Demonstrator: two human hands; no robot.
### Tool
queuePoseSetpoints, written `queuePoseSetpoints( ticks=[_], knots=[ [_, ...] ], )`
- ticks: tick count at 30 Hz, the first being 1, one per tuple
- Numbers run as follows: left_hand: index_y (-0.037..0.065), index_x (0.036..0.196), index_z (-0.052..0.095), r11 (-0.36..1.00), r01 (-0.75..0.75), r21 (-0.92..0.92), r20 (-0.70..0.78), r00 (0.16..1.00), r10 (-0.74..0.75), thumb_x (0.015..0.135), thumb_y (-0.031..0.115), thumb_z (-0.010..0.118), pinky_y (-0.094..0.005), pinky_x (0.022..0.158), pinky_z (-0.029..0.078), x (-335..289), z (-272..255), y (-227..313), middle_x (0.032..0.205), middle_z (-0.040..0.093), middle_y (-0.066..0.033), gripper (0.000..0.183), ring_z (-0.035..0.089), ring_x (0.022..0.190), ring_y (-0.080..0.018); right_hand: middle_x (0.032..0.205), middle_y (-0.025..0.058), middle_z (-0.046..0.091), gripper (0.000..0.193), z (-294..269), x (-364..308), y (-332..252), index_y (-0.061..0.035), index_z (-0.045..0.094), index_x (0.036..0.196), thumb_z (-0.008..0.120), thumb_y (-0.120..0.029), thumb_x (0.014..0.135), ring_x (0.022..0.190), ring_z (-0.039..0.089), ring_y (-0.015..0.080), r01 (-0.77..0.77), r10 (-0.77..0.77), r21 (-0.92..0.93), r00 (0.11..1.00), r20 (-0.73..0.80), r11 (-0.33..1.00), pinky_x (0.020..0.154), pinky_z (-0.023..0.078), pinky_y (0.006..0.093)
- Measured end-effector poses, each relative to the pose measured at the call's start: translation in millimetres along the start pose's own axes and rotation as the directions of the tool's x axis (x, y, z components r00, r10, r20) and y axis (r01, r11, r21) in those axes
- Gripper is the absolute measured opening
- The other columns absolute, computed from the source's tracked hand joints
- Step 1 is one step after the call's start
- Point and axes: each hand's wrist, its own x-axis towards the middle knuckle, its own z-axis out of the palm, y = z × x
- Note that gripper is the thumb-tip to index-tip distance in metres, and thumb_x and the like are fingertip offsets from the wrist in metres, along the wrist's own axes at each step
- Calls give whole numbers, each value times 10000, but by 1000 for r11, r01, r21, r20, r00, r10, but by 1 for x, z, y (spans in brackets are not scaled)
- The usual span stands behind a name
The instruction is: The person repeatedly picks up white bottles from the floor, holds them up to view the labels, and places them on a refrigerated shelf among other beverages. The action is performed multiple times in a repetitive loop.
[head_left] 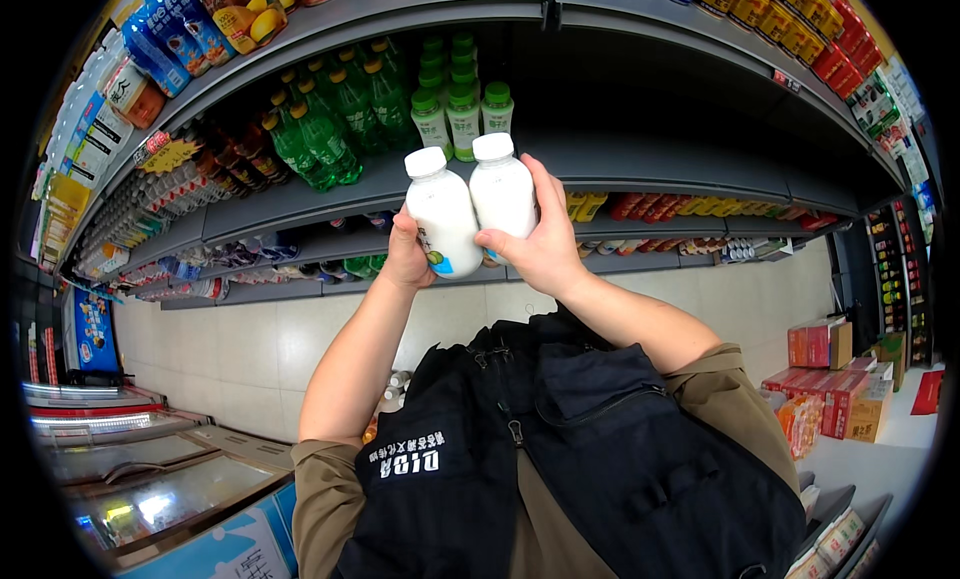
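Two white plastic bottles with white caps are held up side by side in front of a grey store shelf. My left hand grips the left white bottle from behind and below. My right hand wraps around the right white bottle, fingers along its right side. The two bottles touch each other. Just behind them on the shelf stand pale green-capped bottles and dark green bottles.
Shelves above and below carry packs, cans and bottles. A glass-topped freezer chest stands at lower left. Red and brown cartons are stacked on the tiled floor at right. A black vest covers my chest.
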Motion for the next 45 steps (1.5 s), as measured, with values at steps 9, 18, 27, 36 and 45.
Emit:
queuePoseSetpoints(
  ticks=[9, 18, 27, 36, 45],
  knots=[
    [75, 1438, 364, 998, -27, -52, 21, 999, 28, 766, 700, 677, -492, 932, 547, 2, 6, -1, 1345, 537, -147, 970, 583, 1195, -316, 1379, 188, 340, 1010, -1, -1, -1, -5, 266, 1477, 865, -247, 700, 1286, 412, 318, -20, 20, 12, 1000, -8, 1000, 1076, 392, 403],
    [9, 1445, 308, 992, 24, 122, 17, 1000, -26, 794, 413, 743, -397, 995, 485, 9, 23, -13, 1313, 530, -138, 881, 564, 1200, -250, 1329, 105, 530, 815, -26, 13, 50, -71, 334, 1476, 756, -114, 780, 1209, 539, 230, -292, 257, 729, 952, 164, 619, 1026, 457, 395],
    [54, 1444, 330, 990, 40, 136, -143, 990, -21, 767, 416, 773, -401, 973, 500, 28, 10, -75, 1295, 545, -114, 886, 585, 1162, -236, 1274, 124, 580, 619, -105, 62, 150, -96, 395, 1425, 637, -224, 870, 1168, 591, 258, -405, 455, 837, 864, 217, 369, 988, 501, 427],
    [39, 1463, 263, 983, 14, 186, -178, 984, 20, 778, 292, 799, -378, 1001, 459, 36, -38, -148, 1305, 538, -105, 905, 563, 1191, -220, 1354, 144, 534, 907, -97, 212, 224, -61, 302, 1515, 788, -41, 750, 1258, 516, 247, -128, 110, 382, 992, 69, 915, 1059, 423, 373],
    [28, 1447, 255, 941, -48, 336, -93, 992, 84, 804, 284, 781, -374, 1025, 414, 45, -56, -176, 1311, 502, -105, 869, 512, 1215, -207, 1368, 139, 515, 831, -65, 305, 303, -46, 321, 1474, 768, -13, 775, 1270, 503, 264, -29, -11, 268, 989, 148, 963, 1065, 424, 397]
  ],
)
